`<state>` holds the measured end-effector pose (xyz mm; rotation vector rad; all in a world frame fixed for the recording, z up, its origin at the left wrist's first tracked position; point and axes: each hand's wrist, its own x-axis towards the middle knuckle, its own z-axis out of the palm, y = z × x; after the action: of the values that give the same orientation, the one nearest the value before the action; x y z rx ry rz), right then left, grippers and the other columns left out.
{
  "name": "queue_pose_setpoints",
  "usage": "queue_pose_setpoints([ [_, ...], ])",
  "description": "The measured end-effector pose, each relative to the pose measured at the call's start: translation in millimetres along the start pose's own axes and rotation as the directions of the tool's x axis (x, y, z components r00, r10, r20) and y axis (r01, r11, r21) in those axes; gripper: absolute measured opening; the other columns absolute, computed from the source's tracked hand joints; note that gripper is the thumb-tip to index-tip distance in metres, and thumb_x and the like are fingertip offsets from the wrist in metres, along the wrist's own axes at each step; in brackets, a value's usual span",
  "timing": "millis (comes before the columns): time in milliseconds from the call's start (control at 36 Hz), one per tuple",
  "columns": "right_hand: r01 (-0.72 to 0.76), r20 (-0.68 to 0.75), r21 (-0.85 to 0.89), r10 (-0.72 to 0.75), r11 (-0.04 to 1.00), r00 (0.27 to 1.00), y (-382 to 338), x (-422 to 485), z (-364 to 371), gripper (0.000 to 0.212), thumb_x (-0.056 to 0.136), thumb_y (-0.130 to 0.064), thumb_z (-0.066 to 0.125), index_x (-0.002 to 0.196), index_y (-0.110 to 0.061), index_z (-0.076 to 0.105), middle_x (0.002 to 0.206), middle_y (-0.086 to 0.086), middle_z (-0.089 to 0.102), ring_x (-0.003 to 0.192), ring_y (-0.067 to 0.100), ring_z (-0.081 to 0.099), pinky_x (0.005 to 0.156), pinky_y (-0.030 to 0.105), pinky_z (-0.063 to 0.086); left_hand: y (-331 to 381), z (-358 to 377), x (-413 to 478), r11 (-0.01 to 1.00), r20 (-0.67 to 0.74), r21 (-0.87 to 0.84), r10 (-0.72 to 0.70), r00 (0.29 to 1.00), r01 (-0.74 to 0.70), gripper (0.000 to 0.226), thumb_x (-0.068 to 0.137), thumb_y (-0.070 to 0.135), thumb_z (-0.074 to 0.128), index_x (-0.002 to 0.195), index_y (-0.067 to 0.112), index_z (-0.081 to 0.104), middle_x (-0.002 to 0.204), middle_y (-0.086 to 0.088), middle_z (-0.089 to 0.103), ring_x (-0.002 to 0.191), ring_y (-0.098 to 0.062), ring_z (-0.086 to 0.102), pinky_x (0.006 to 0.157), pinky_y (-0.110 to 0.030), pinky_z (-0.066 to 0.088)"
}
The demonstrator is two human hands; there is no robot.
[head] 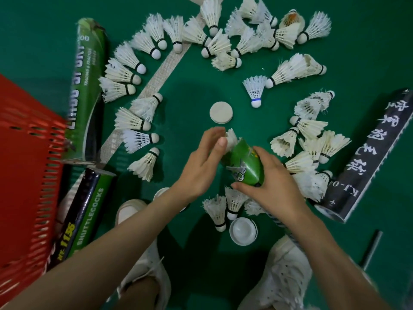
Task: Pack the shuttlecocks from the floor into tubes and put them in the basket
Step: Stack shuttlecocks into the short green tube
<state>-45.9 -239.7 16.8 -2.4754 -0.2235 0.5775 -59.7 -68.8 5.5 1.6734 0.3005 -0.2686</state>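
My right hand grips a green tube near the middle of the green floor. My left hand pinches a white shuttlecock at the tube's mouth. Loose shuttlecocks ring the spot. The red basket sits at the floor's left edge, tubes beside it.

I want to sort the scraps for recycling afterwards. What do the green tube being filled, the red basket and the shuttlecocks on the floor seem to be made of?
Green tube: probably cardboard with a glossy printed wrap; it shines and its rim looks torn.
Red basket: moulded plastic, judging by its even slotted wall.
Shuttlecocks: mostly real feathers, frayed, on pale rounded bases, perhaps cork. The blue-banded one looks like a plastic mesh skirt.
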Motion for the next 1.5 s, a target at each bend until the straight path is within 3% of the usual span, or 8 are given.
queue_pose_setpoints([
  [333,0.040,0.086,-0.031,-0.037,0.999,0.996,-29,13,10,0.093,0.072,-0.050,0.074,0.147,-0.023,0.025,0.132,0.001,0.046,0.116,0.021,0.050,0.091,0.038,0.047,5,-23,-12,0.994,0.143,-0.040,-0.091,0.985,0.097,0.054,0.091,0.060,0.021,0.138,0.044,0.041,0.140,0.022,0.042,0.120,0.019,0.038,0.093,0.001,0.026],
  [444,0.043,0.105,-0.075,-0.035,0.996,0.994,-36,21,18,0.094,0.073,-0.053,0.072,0.147,-0.022,0.024,0.137,0.001,0.044,0.120,0.021,0.048,0.093,0.036,0.046,-15,-46,-5,0.963,-0.110,0.235,-0.105,0.988,0.129,0.046,0.100,0.043,0.034,0.141,0.023,0.042,0.144,0.005,0.043,0.129,-0.003,0.038,0.099,-0.013,0.028],
  [583,0.025,0.114,-0.081,-0.016,0.996,0.993,-35,24,20,0.091,0.074,-0.053,0.072,0.146,-0.023,0.025,0.134,0.001,0.046,0.116,0.021,0.049,0.088,0.034,0.046,-56,-87,-1,0.451,-0.394,0.794,-0.130,0.910,0.408,0.064,0.086,0.035,0.063,0.137,0.007,0.036,0.137,-0.018,0.034,0.131,-0.034,0.026,0.107,-0.043,0.020],
  [722,0.015,0.124,-0.079,-0.005,0.997,0.992,-35,23,21,0.091,0.074,-0.053,0.072,0.146,-0.023,0.024,0.135,0.001,0.045,0.117,0.021,0.049,0.089,0.034,0.046,-76,-97,-8,0.291,-0.453,0.814,-0.224,0.863,0.503,0.065,0.081,0.024,0.067,0.129,0.002,0.030,0.126,-0.018,0.039,0.117,-0.038,0.042,0.098,-0.047,0.034],
  [917,-0.011,0.121,-0.069,0.019,0.998,0.992,-30,23,19,0.091,0.073,-0.053,0.073,0.145,-0.024,0.026,0.134,0.000,0.046,0.116,0.021,0.050,0.092,0.040,0.048,-56,-92,-1,0.834,-0.377,0.447,-0.153,0.913,0.324,0.044,0.081,0.020,0.071,0.105,0.009,0.035,0.104,-0.011,0.051,0.089,-0.028,0.053,0.068,-0.032,0.041],
  [1028,-0.024,0.114,-0.044,0.029,0.999,0.993,-27,23,16,0.091,0.071,-0.051,0.074,0.145,-0.025,0.028,0.134,0.001,0.046,0.117,0.020,0.049,0.095,0.041,0.046,-21,-84,8,0.979,-0.286,0.125,-0.121,0.951,0.162,0.023,0.086,0.022,0.068,0.100,0.013,0.051,0.092,0.000,0.057,0.077,-0.011,0.055,0.060,-0.016,0.046],
  [1139,-0.010,0.104,-0.024,0.013,1.000,0.995,-26,21,12,0.091,0.071,-0.051,0.075,0.144,-0.025,0.029,0.132,0.000,0.048,0.116,0.020,0.049,0.095,0.040,0.046,-7,-80,16,0.987,-0.197,-0.126,-0.124,0.972,0.101,0.010,0.086,0.025,0.063,0.095,0.024,0.060,0.094,-0.001,0.060,0.078,-0.009,0.057,0.063,-0.013,0.046],
  [1500,0.063,0.119,-0.003,-0.062,0.998,0.991,-29,10,7,0.094,0.070,-0.053,0.075,0.146,-0.026,0.026,0.135,-0.003,0.046,0.119,0.017,0.048,0.096,0.035,0.044,2,-56,17,0.993,0.062,0.017,-0.121,0.991,0.120,0.056,0.094,0.062,0.026,0.142,0.036,0.040,0.147,0.015,0.041,0.137,-0.003,0.032,0.116,-0.040,0.024],
])
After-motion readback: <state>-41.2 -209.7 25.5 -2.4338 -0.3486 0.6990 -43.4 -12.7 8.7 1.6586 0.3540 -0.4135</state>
